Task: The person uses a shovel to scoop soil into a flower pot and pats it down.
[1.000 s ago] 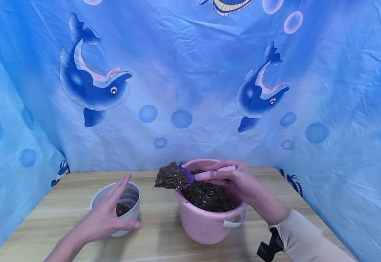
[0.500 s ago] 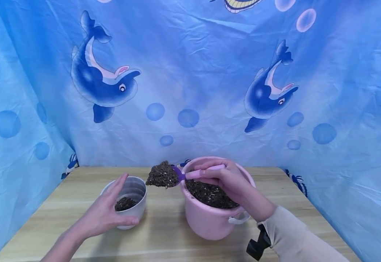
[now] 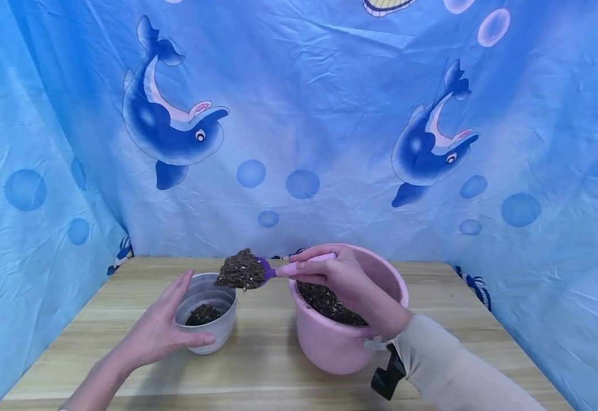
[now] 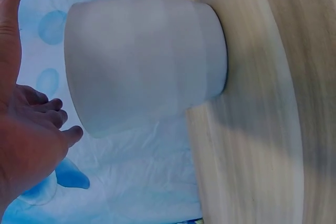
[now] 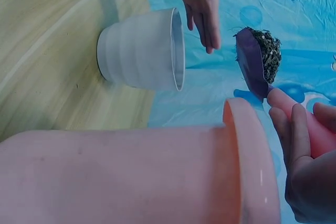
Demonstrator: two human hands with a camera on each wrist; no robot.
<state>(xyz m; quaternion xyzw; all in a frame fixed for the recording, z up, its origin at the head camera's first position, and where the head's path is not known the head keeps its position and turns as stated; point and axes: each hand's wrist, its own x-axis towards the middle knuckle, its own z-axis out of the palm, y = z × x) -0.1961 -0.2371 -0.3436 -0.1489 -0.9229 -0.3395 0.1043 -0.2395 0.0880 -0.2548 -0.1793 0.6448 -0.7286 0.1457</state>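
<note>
"Two hands are seen in the head view; how is each one set?"

"By the right hand [image 3: 342, 279], right of centre, a trowel [image 3: 265, 270] is gripped, its pink handle [image 3: 287, 270] pinched between thumb and curled fingers. The left hand [image 3: 155, 334], at lower left, is held with fingers straight and thumb spread."

"Is anything gripped by the left hand?"

"Nothing is gripped. It is placed near the white pot [image 3: 223, 328] — in the right wrist view a gap is shown between fingers and rim."

"Where is the trowel's load?"

"A heap of soil [image 3: 241, 270] is carried on the purple blade, near the middle of the frame. In the head view the pot's far right rim is overlapped by it; whether it is held straight above the opening cannot be told."

"And the containers?"

"Both are stood upright on the wooden table [image 3: 265, 379]. Some dark soil [image 3: 203, 315] is seen inside the white pot, left of centre; more is held in the pink bucket [image 3: 332, 345], right of centre, partly hidden by the right forearm."
</note>
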